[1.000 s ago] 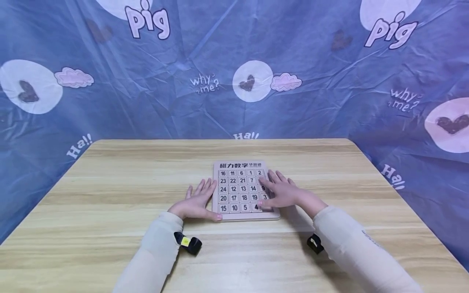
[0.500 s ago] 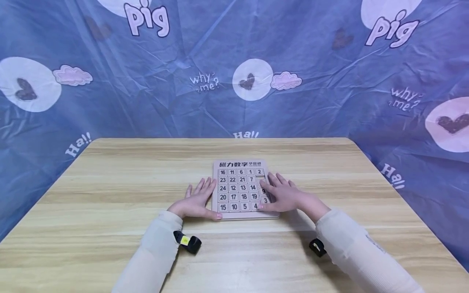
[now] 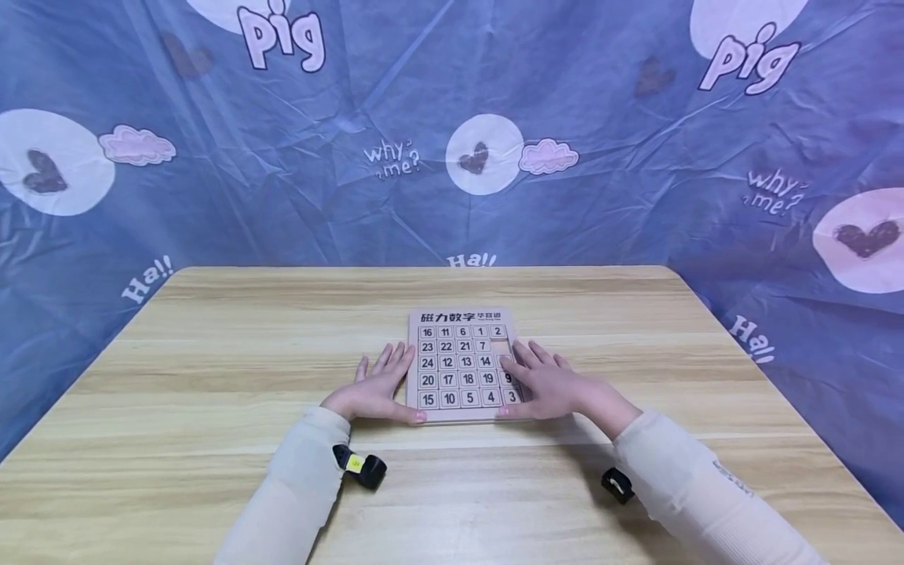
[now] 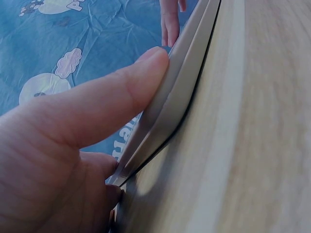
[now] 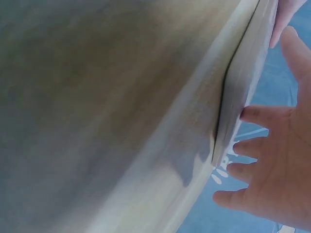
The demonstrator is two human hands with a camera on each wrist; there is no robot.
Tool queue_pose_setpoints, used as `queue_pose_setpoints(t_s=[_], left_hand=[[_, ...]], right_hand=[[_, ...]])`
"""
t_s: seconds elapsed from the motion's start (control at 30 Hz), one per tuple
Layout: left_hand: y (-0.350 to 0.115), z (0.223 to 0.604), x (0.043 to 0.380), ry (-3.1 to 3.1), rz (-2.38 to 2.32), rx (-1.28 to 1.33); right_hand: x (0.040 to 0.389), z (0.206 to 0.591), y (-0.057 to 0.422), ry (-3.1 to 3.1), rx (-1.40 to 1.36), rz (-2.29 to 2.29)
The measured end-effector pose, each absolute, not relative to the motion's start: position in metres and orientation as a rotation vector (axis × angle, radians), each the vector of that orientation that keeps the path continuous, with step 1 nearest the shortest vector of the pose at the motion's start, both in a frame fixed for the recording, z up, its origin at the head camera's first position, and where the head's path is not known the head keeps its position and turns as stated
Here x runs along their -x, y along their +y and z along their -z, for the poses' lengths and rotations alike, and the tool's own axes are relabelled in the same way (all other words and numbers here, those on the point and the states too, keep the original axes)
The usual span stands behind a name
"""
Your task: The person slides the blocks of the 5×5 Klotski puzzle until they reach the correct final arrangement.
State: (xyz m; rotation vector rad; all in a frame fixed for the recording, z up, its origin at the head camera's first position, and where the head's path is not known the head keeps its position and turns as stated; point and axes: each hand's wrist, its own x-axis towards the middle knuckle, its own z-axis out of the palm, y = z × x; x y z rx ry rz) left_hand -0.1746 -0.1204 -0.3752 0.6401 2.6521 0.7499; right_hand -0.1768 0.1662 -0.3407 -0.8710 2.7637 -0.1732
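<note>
A sliding number puzzle (image 3: 459, 415) with black-numbered tiles lies flat on the table. My left hand (image 3: 376, 392) steadies its left side, fingers spread along the edge and thumb on the near corner. In the left wrist view that thumb (image 4: 124, 94) lies across the puzzle's rim (image 4: 177, 97). My right hand (image 3: 554, 388) is spread over the right column, index fingertip on a tile whose number it hides. Below that finger show the 9 tile (image 3: 508, 379) and the 3 tile (image 3: 512, 397). A vacant slot (image 3: 499, 346) sits under the 2 tile (image 3: 497, 331).
The wood-grain table (image 3: 247, 353) reaches out around the puzzle on all sides. A blue printed cloth (image 3: 297, 204) hangs behind it and along both sides. Each wrist carries a small black camera, the left one (image 3: 370, 472) with a yellow label.
My right hand has drawn slightly toward me. The 9 and 3 tiles have slid down the right column, filling the bottom corner and baring a slot below the 2. My left hand stays put.
</note>
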Motion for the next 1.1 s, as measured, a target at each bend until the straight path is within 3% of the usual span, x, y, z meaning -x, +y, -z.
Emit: queue_pose_setpoints(t_s=[0.63,1.1], left_hand=[[-0.119,0.375,0.176,2.652,-0.724,-0.640],[-0.119,0.375,0.175,2.656,-0.728,-0.634]], right_hand=[[0.201,0.345,0.081,2.738,0.861,0.052],[0.202,0.344,0.089,2.754,0.761,-0.023]])
